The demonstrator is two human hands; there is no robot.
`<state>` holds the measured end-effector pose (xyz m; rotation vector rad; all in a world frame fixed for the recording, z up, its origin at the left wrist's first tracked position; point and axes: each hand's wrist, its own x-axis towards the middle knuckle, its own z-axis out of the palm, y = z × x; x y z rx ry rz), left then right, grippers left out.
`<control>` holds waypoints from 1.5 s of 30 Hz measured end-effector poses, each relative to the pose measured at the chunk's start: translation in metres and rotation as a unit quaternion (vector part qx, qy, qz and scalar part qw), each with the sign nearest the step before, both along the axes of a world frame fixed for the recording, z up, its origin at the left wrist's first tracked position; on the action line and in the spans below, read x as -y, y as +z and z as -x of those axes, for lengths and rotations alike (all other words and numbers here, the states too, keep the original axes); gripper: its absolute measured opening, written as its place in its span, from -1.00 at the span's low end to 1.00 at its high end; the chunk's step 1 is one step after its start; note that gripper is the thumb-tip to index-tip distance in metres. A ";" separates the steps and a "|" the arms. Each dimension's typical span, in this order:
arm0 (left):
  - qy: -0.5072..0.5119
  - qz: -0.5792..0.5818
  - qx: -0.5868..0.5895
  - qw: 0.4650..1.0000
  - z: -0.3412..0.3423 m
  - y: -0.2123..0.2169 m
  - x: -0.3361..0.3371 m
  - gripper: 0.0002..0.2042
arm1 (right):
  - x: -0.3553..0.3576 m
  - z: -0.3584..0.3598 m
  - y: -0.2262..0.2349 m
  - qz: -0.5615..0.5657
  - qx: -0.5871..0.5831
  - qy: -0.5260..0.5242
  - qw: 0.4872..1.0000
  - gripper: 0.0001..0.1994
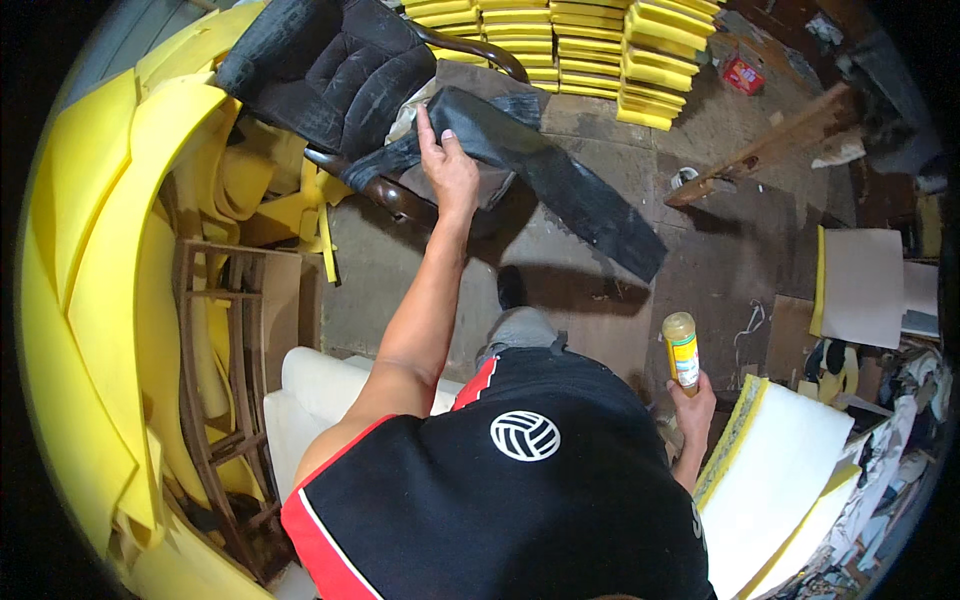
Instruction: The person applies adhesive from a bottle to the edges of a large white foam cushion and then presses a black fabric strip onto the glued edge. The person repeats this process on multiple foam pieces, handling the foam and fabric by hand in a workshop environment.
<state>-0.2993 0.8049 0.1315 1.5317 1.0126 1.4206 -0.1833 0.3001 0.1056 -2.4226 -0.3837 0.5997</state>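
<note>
A black armchair (335,75) with worn, tufted upholstery and dark curved wooden arms stands ahead on the left. A long strip of black leather-like material (560,185) drapes over its seat area, its far-right end hanging toward the floor. My left hand (450,178) reaches out to the near edge of this strip, index finger and thumb stretched apart. Whether it touches the material is hard to tell. Low on the right, my right hand (692,408) is closed around a bottle (682,350) with a yellow and white label, held upright.
Yellow foam sheets (90,300) lean along the left, beside a wooden frame (225,360). Several stacks of yellow foam (560,40) stand at the back. A wooden plank (765,145) slants at the right. White padding (785,480) lies nearby; a white cushioned seat (320,390) is at my left.
</note>
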 end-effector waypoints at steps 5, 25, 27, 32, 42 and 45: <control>0.020 -0.020 -0.068 0.997 0.029 -0.030 -0.093 -0.45 | -0.074 -0.002 -0.036 0.053 -0.007 -0.021 0.998 -0.59; 0.257 -0.095 -0.248 0.929 0.214 -0.096 -0.206 -0.42 | -0.207 -0.051 -0.086 0.114 -0.018 0.115 0.987 -0.59; 0.282 -0.006 -0.258 0.924 0.223 -0.096 -0.199 -0.41 | -0.215 -0.051 -0.085 0.104 -0.031 0.116 0.987 -0.59; 0.329 -0.011 -0.294 0.898 0.270 -0.132 -0.198 -0.37 | -0.220 -0.050 -0.088 0.136 -0.015 0.132 0.982 -0.57; 0.372 0.193 -0.339 0.842 0.337 -0.218 -0.194 -0.34 | -0.225 -0.054 -0.095 0.178 -0.019 0.129 0.975 -0.56; 0.390 0.235 -0.359 0.814 0.363 -0.244 -0.187 -0.32 | -0.228 -0.056 -0.094 0.195 -0.008 0.137 0.971 -0.56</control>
